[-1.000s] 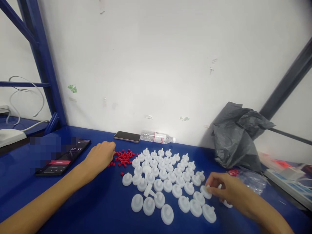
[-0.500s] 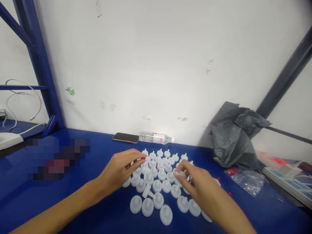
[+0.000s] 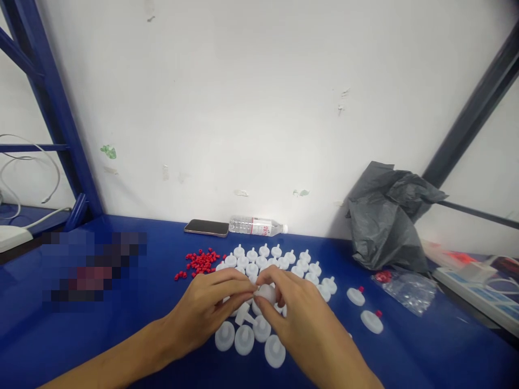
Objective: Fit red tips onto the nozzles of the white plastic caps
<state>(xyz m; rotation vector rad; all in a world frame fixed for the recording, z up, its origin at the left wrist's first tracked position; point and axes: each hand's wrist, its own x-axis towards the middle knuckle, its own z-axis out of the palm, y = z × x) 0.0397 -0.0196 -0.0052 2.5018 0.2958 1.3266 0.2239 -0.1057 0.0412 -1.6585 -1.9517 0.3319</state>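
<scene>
My right hand (image 3: 290, 302) grips a white disc-shaped cap with a short spout (image 3: 266, 293), turned sideways between thumb and fingers. The fingertips of my left hand (image 3: 221, 302) are pinched together at the spout end of that cap. A small red cap showed at those fingertips a moment earlier; it is now hidden there. Around and beneath both hands stand many more white spouted caps (image 3: 274, 351), most with spouts upward. A pile of small red caps (image 3: 201, 261) lies beyond my left hand. A white T-shaped piece (image 3: 244, 314) rests among the white caps.
Two white caps with red tips (image 3: 372, 322) lie at the right. Behind them are a clear plastic bag (image 3: 413, 292), a crumpled grey bag (image 3: 381, 216) and a power strip (image 3: 466, 294). A phone (image 3: 206, 227) and a plastic bottle (image 3: 255, 226) lie along the wall.
My right hand has lifted a white spouted cap and moved left. My left hand has come slightly right and down, so the hands now meet. The red pile has come into view.
</scene>
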